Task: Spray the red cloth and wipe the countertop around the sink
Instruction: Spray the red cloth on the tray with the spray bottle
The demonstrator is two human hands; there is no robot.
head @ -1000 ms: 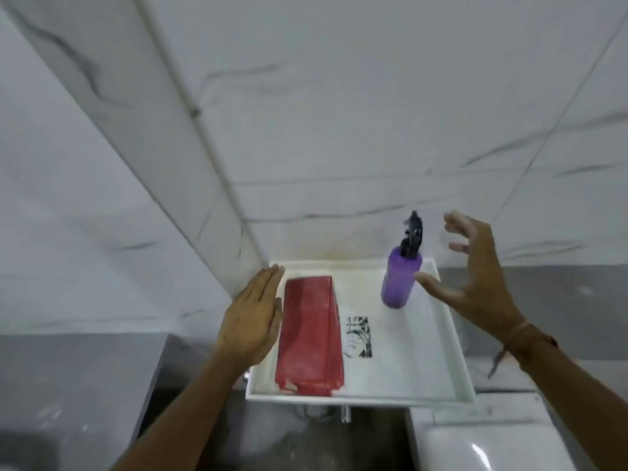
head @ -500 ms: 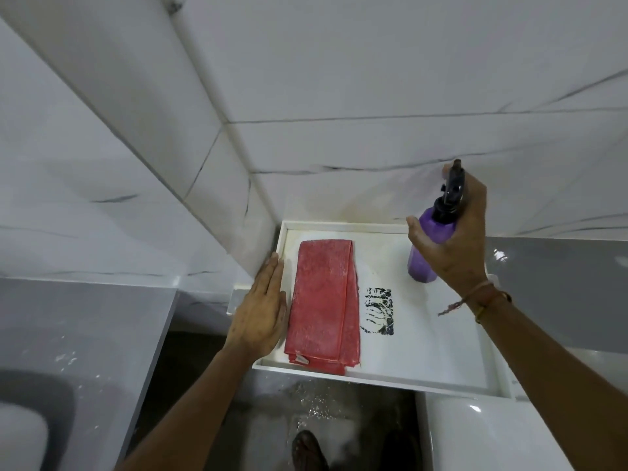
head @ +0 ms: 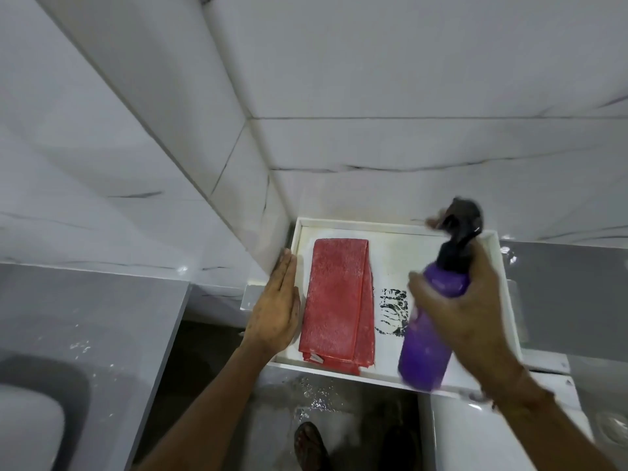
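One view only, head camera. Lifted now: bottle (head: pixel 429 331), off the tray (head: pixel 503 287) where it stood upright a second ago, tilted, black nozzle up and blurred with motion, wrapped in the right hand (head: pixel 472 311) around the neck and upper body; whether a finger sits on the trigger, cannot tell. Half a second back, gripped but base down on the tray; now raised and drawn nearer the body. Meaning, as a judgement: pick-up done, spraying not yet begun, nozzle not clearly aimed at the cloth. Flat and open beside the tray's near-left edge: left hand (head: pixel 277 309), fingers together, holding nothing, much as before. Just right of that hand, untouched: cloth (head: pixel 336 300), folded, lying in the tray, well left of the right hand. Between cloth and bottle: black mark (head: pixel 390 311) on the tray floor. Far left of the left hand: sink (head: pixel 40 396) set in grey counter (head: pixel 102 321), not yet wiped. Count: two hands, one bottle, one cloth, one tray, one sink.
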